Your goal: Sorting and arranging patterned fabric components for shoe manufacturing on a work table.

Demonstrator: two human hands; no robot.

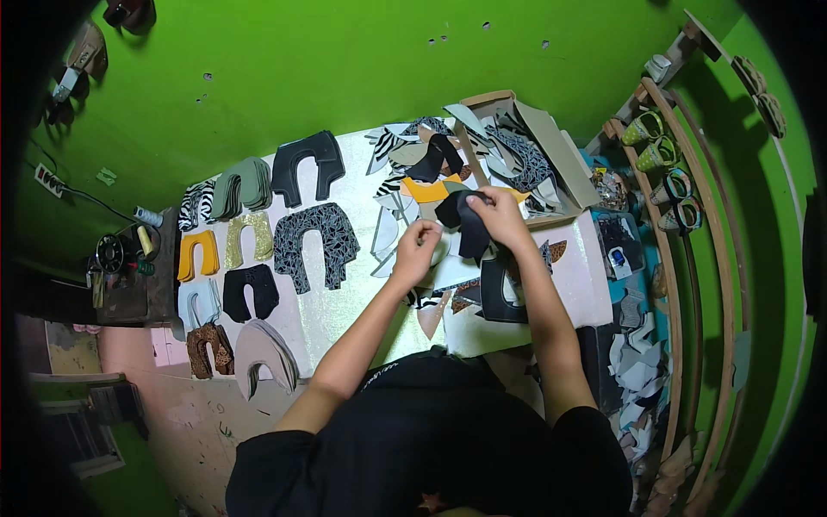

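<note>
My right hand (501,217) pinches a dark, curved shoe-upper piece (472,231) that hangs over the loose cut pieces. My left hand (419,247) is to the left of that piece, apart from it, fingers curled together; whether they hold anything is too small to make out. Beneath and around both hands lie mixed offcuts, among them a yellow piece (424,189) and several zebra-print, white and grey ones. A black upper piece (498,297) lies under my right forearm's inner side. An open cardboard box (544,142) with more patterned pieces stands beyond my right hand.
U-shaped piles sit on the left of the table: black (307,168), green (243,188), crackle-patterned (315,247), yellow (199,255), beige (265,358). A sewing machine (110,252) stands far left. On the right, a wooden rack (665,172) holds sandals above a heap of scraps (636,370).
</note>
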